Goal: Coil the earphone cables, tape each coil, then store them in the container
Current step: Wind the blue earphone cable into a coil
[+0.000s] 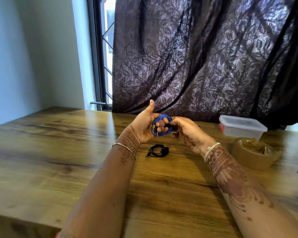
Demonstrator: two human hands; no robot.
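fingers (163, 129) inside blue earphone coil (163, 116)

Blue cable coil (162, 124), black coil (157, 151), leaf-patterned curtain (205, 57).

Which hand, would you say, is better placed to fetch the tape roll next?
The right hand: the tape roll lies on its side, while the left hand has the blue coil round its fingers.

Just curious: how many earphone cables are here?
2: a blue cable wound on the left hand, a black coil lying on the table. The closed container could hide more.
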